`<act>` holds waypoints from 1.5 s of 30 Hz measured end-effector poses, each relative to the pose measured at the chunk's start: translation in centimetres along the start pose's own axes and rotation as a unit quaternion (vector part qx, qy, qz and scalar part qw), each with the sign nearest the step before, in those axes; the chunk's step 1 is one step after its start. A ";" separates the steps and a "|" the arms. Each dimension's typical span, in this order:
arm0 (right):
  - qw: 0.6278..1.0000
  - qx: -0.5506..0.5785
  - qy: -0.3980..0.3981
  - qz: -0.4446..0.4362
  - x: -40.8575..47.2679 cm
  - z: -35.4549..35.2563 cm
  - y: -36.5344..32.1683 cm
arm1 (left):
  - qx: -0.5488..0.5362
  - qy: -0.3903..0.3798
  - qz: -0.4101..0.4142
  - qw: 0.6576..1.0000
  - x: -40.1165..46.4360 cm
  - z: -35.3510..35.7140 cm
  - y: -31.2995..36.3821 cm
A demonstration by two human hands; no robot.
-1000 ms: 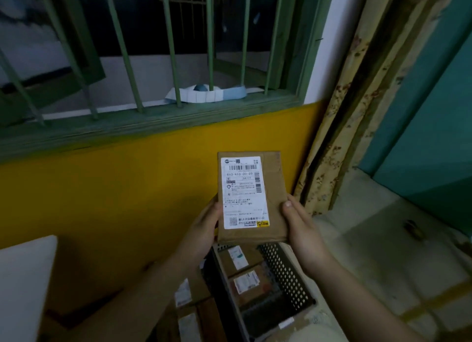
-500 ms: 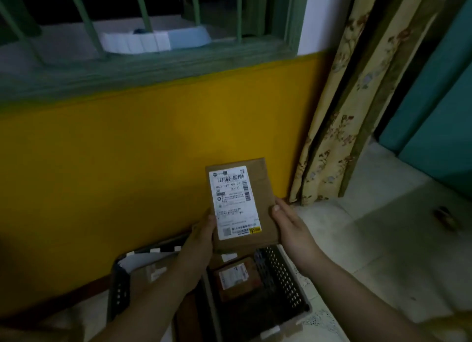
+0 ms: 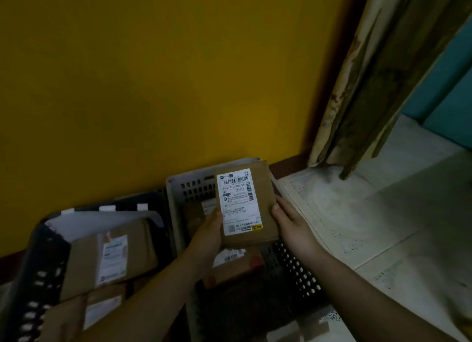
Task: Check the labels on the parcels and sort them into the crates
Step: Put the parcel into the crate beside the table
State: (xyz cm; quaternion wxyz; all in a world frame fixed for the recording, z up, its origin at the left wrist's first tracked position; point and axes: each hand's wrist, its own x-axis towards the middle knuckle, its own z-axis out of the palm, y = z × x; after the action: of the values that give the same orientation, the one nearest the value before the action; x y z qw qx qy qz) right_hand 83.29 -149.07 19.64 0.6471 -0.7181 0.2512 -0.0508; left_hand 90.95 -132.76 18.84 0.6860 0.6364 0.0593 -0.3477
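Parcel [image 3: 251,203]: flat brown cardboard box, rectangular, held label-up above the grey crate [image 3: 189,186], whose perforated plastic walls stand against the yellow wall [image 3: 153,73]. Left hand [image 3: 208,235] clamped on its left long edge, thumb over the white shipping label [image 3: 238,201]; right hand [image 3: 293,225] clamped on the right edge, thumb on top. Hands apart, box between them. Judgement: light and stiff, given the easy fingertip hold; matte board should grip well, the glossy label less so. Best held by the long edges, as now, leaving the barcode readable. Grey crate holds more labelled cardboard parcels beneath. Dark crate [image 3: 38,278] just left, also slotted plastic, carries larger labelled boxes. Pale tiled floor [image 3: 383,226] to the right; patterned curtain [image 3: 370,73] hangs beyond.
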 end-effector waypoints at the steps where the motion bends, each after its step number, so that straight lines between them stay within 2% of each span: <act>1: 1.000 -0.007 -0.004 -0.001 0.8 -0.1 1.2 | -0.007 -0.001 0.000 1.000 1.3 -0.2 -1.0; 5: 0.999 -0.037 -0.025 -0.005 3.7 0.4 7.4 | -0.013 0.020 0.000 1.000 6.4 -0.6 -6.7; 11: 0.998 -0.053 -0.042 0.021 5.7 0.5 12.1 | 0.023 0.025 0.021 0.999 11.9 -1.7 -12.5; 18: 0.995 -0.075 -0.043 0.054 5.7 0.3 13.4 | 0.056 0.036 0.031 0.997 12.3 -1.0 -12.7; 24: 0.986 -0.162 -0.005 0.042 6.2 0.5 14.0 | 0.082 0.015 0.045 0.996 13.6 -1.3 -12.8; 28: 0.952 -0.304 0.011 0.004 6.2 0.2 14.0 | 0.152 -0.052 0.057 0.985 13.8 -1.0 -13.1; 30: 0.915 -0.404 0.006 -0.014 6.2 0.0 14.2 | 0.257 -0.088 0.062 0.960 14.0 -1.1 -13.7; 31: 0.894 -0.449 0.002 -0.012 6.1 0.0 14.3 | 0.345 -0.086 0.069 0.932 14.1 -1.2 -14.1; 34: 0.845 -0.535 0.000 -0.008 6.1 0.1 14.7 | 0.576 -0.086 0.017 0.813 14.8 -1.9 -15.1; 36: 0.829 -0.559 0.004 -0.003 6.1 0.3 14.6 | 0.647 -0.095 -0.042 0.756 14.5 -1.9 -15.2; 40: 0.779 -0.627 0.008 -0.010 6.3 0.8 13.6 | 0.689 -0.118 -0.072 0.712 13.9 -2.0 -15.7; 45: 0.759 -0.651 -0.024 0.003 6.6 1.4 13.2 | 0.708 -0.123 -0.089 0.690 14.5 -2.7 -17.2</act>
State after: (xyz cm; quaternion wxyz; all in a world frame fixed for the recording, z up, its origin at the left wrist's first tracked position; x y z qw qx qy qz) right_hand 85.73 -151.08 5.15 0.0303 -0.9665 0.2102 0.1441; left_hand 93.30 -135.19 -3.51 -0.0011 0.8765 -0.2328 -0.4213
